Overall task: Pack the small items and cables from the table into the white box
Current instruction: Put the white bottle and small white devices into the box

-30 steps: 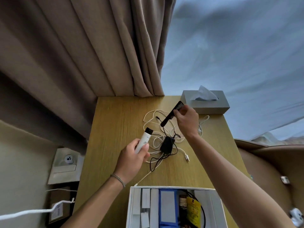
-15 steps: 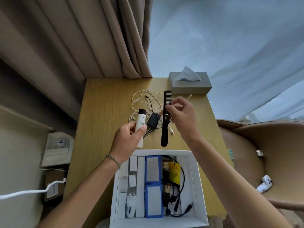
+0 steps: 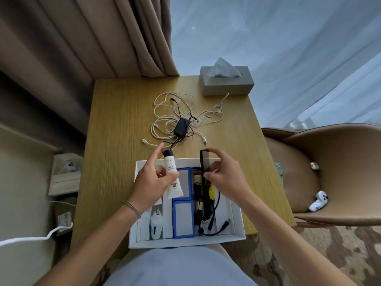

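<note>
Head view: left hand (image 3: 153,184) grips a smooth white tube (image 3: 172,178); right hand (image 3: 225,178) pinches a slim black comb (image 3: 205,190).

Table (image 3: 115,129): a light wooden top is seen, set against the curtains.
Curtains (image 3: 86,36): heavy brown folds are hung at the upper left.
Sheer curtain (image 3: 288,38): pale blue-white fabric is lit by daylight at the upper right.
Chair (image 3: 340,168): a tan seat is placed just right of the table.
Floor (image 3: 309,254): a brown patterned carpet is shown.
Tissue box (image 3: 226,83): a grey box is stood at the table's far edge.
</note>
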Available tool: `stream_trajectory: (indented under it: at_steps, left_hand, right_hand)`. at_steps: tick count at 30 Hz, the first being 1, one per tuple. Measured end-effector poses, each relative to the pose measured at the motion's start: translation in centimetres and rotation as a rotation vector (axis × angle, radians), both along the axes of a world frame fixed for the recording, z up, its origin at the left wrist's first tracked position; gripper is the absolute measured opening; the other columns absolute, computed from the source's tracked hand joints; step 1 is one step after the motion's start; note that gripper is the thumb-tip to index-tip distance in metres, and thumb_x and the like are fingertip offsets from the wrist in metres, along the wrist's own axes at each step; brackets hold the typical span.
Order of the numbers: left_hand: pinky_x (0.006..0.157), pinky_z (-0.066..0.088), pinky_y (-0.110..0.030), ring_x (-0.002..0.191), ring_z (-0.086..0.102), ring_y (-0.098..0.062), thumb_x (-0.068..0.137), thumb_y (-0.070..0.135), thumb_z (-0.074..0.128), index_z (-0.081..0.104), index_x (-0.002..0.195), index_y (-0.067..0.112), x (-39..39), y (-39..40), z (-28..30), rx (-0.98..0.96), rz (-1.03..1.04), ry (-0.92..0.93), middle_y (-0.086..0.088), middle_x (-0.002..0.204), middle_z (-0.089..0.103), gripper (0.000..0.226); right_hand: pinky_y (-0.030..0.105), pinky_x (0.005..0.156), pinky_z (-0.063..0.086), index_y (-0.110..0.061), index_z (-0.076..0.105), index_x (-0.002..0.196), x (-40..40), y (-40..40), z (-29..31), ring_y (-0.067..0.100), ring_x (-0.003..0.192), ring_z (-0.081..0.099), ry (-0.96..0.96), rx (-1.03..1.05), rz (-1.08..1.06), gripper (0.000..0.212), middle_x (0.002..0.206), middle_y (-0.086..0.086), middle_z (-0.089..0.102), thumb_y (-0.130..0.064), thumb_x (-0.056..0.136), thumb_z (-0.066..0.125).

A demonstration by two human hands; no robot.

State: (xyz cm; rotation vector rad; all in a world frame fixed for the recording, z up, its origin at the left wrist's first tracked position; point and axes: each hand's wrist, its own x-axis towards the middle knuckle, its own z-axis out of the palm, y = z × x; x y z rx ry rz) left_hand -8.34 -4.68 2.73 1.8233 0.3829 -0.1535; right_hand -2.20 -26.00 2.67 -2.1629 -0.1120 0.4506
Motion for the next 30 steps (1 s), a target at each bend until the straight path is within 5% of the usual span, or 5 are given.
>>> stream_trajectory:
  at_steps: [3,7,14,21,30]
  left_hand:
    - [0.063,0.055,-0.021,0.074,0.071,-0.017,0.088,0.016,0.072,0.039,0.146,0.038,-0.2,-0.8,-0.6,0.020,-0.048,-0.011,-0.007,0.076,0.072,0.070]
    - [0.071,0.061,-0.035,0.076,0.071,-0.017,0.086,0.018,0.075,0.046,0.136,0.033,-0.6,-2.0,-1.3,0.033,-0.086,0.010,-0.005,0.082,0.073,0.061]
    - [0.073,0.060,-0.043,0.074,0.070,-0.015,0.082,0.031,0.078,0.043,0.134,0.035,-1.1,-3.6,-3.4,0.200,-0.187,0.060,0.000,0.080,0.072,0.063]
    - [0.055,0.047,-0.019,0.055,0.060,-0.001,0.083,0.036,0.076,0.041,0.131,0.037,-1.2,-4.7,-5.8,0.276,-0.288,0.109,0.003,0.066,0.068,0.059]
    - [0.049,0.046,-0.022,0.055,0.059,-0.007,0.081,0.033,0.078,0.038,0.125,0.039,-1.2,-6.9,-7.7,0.360,-0.404,0.137,0.004,0.067,0.063,0.061]
  right_hand:
    - [0.036,0.074,0.061,-0.038,0.040,0.148,-1.2,-0.6,-1.4,0.011,0.076,0.067,-0.046,-0.233,0.085,0.078,0.081,-0.005,0.068,-0.009,0.085,0.074]
    - [0.045,0.075,0.060,-0.031,0.045,0.141,-2.1,-0.7,-3.4,0.022,0.084,0.068,-0.041,-0.383,0.101,0.061,0.091,0.000,0.072,-0.009,0.087,0.067]
    - [0.038,0.062,0.051,-0.017,0.052,0.117,-1.9,0.7,-5.5,0.035,0.081,0.068,-0.066,-0.551,0.201,0.040,0.091,0.009,0.071,-0.004,0.080,0.060]
    - [0.037,0.063,0.043,-0.012,0.054,0.114,-1.6,0.8,-6.0,0.036,0.090,0.069,-0.135,-0.759,0.352,0.031,0.104,0.012,0.069,-0.014,0.086,0.067]
    - [0.034,0.058,0.043,-0.015,0.055,0.098,-1.1,0.4,-4.4,0.031,0.081,0.065,-0.260,-0.652,0.204,0.010,0.092,0.004,0.068,-0.023,0.091,0.052]
